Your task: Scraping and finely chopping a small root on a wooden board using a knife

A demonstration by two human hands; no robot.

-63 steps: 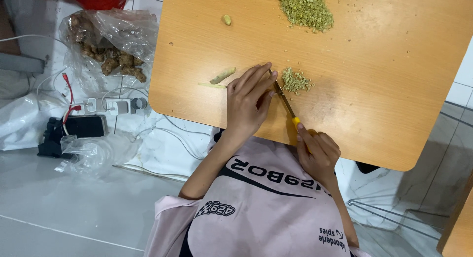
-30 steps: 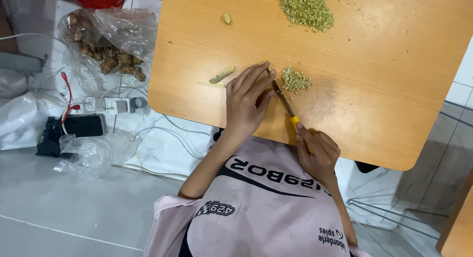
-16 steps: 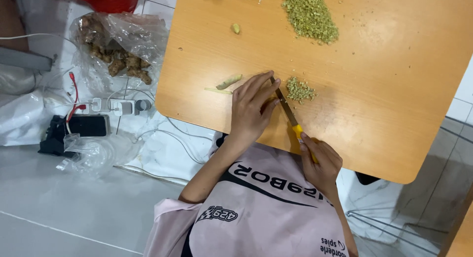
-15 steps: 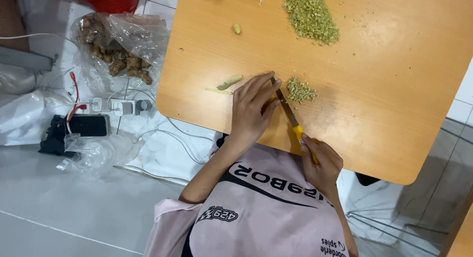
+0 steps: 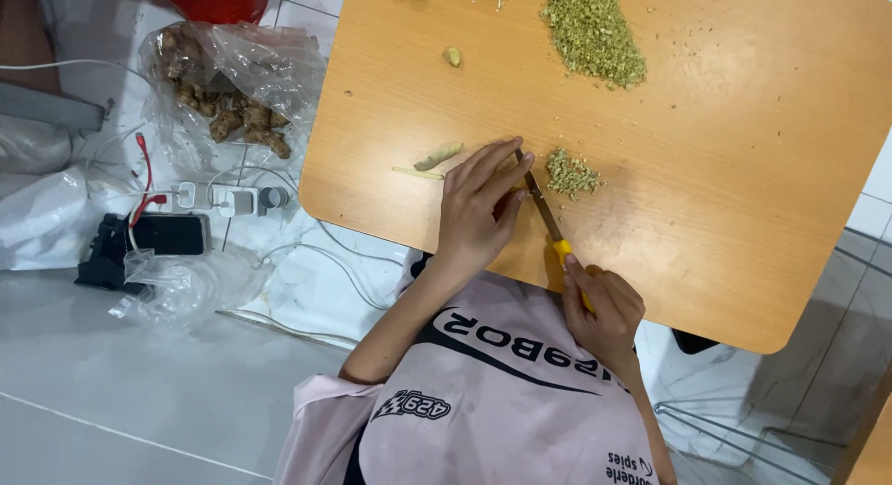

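Yellow-handled knife [image 5: 548,223] (blade down) beside chopped bits [image 5: 570,172].

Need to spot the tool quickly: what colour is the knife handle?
Yellow; the knife handle shows in the right hand, head view.

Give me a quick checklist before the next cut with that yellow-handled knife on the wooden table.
1. Right hand grips the yellow-handled knife: ok.
2. Left hand pins the piece being cut: cannot tell, the piece is hidden.
3. Left fingertips clear of the blade: not ok, they sit right beside it.
4. Small chopped pile lies clear of the fingers: ok.
5. Free space on the wooden table: ok.
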